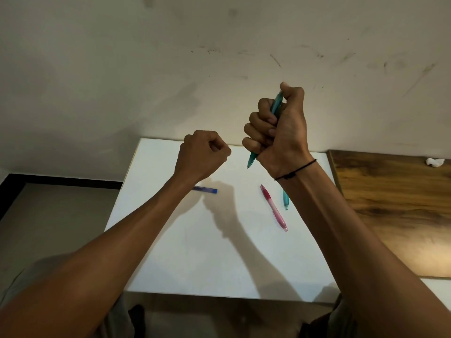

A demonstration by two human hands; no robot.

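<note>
Both hands hover above the white table (170,264), the left hand (203,152) balled into a fist with nothing seen in it over a blue pen (207,190), the right hand (275,128) gripping a teal pen (277,104) tip-down in curled fingers, above a pink pen (274,208) and a second teal pen (285,202).

A teal pen (277,106) sits in the right hand (278,128); a pink pen (274,208), a second teal pen (285,201) and a blue pen (207,190) lie on the white table (195,252). The board (395,211) shows brown wood grain, the wrist cord (296,170) is black
</note>
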